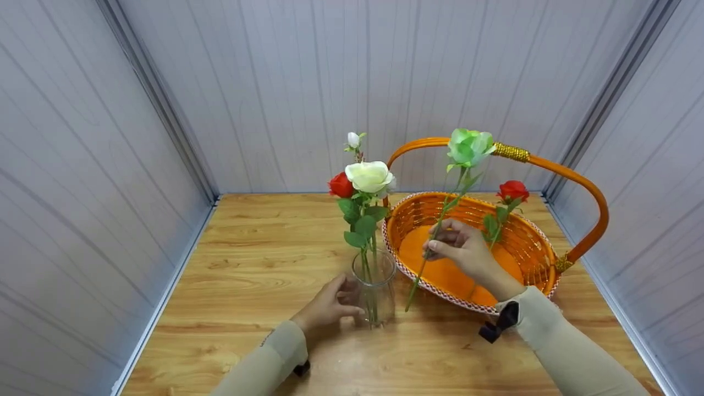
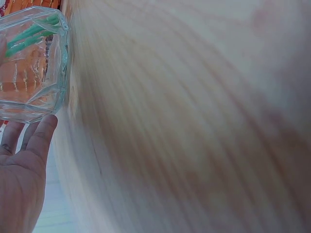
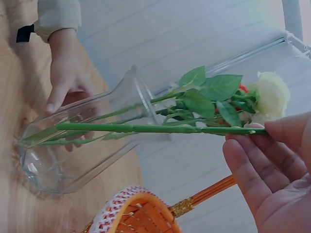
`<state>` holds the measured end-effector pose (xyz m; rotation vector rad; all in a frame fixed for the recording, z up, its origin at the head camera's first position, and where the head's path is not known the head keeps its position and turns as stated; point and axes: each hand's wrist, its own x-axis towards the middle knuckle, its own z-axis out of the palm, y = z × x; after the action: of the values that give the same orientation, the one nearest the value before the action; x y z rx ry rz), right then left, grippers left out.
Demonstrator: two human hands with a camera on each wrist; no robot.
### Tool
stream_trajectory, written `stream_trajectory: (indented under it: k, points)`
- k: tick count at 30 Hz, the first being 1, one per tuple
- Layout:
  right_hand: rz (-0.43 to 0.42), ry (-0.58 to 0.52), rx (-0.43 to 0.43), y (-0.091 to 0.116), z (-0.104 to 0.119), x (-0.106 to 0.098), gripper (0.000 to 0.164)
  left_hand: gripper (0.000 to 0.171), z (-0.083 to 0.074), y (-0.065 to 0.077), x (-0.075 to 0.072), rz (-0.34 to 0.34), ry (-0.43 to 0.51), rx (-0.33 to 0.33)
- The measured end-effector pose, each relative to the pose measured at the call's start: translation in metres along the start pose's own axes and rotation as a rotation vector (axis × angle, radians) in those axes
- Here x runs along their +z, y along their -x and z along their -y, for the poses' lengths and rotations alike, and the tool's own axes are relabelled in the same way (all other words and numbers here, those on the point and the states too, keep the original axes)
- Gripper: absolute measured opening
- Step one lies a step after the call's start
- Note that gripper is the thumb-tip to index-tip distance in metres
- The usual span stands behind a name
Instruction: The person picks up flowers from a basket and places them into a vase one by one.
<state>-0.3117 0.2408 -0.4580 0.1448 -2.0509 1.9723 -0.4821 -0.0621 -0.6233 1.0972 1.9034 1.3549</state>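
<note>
A clear glass vase [image 1: 386,300] stands upright on the wooden table, holding a white rose [image 1: 369,176], a red rose [image 1: 340,185] and a small white bud [image 1: 353,139]. My left hand [image 1: 324,308] holds the vase low on its left side, thumb in front and fingers partly seen through the glass in the right wrist view. To the right of the vase, my right hand [image 1: 467,250] pinches the stem of a pale green rose [image 1: 470,147] between thumb and fingers. The stem [image 3: 160,128] slants down, its lower end apart from the table and outside the vase.
An orange woven basket [image 1: 440,293] with a tall arched handle [image 1: 588,192] stands at the right, below and behind my right hand. Another red rose [image 1: 512,191] leans in its far right side. Pale panel walls [image 1: 275,110] border the table.
</note>
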Motion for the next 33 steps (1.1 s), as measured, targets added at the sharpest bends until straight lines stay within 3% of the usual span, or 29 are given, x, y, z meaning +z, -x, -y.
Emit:
stream_trajectory:
  k: [6, 12, 24, 33]
  points:
    - [-0.095, 0.006, -0.086, -0.001, 0.014, 0.004, 0.017, 0.060, -0.001, -0.001, 0.000, -0.004, -0.002, 0.001]
    - [-0.153, -0.021, -0.108, -0.007, 0.023, 0.009, 0.023, 0.062, -0.002, -0.001, 0.000, -0.007, -0.013, 0.005]
    - [-0.193, -0.029, -0.165, -0.018, 0.034, 0.018, 0.026, 0.063, 0.000, -0.001, 0.001, -0.008, 0.011, -0.013]
    - [-0.235, 0.017, -0.157, -0.023, 0.032, 0.027, 0.022, 0.062, -0.001, 0.001, 0.002, -0.009, 0.028, -0.035]
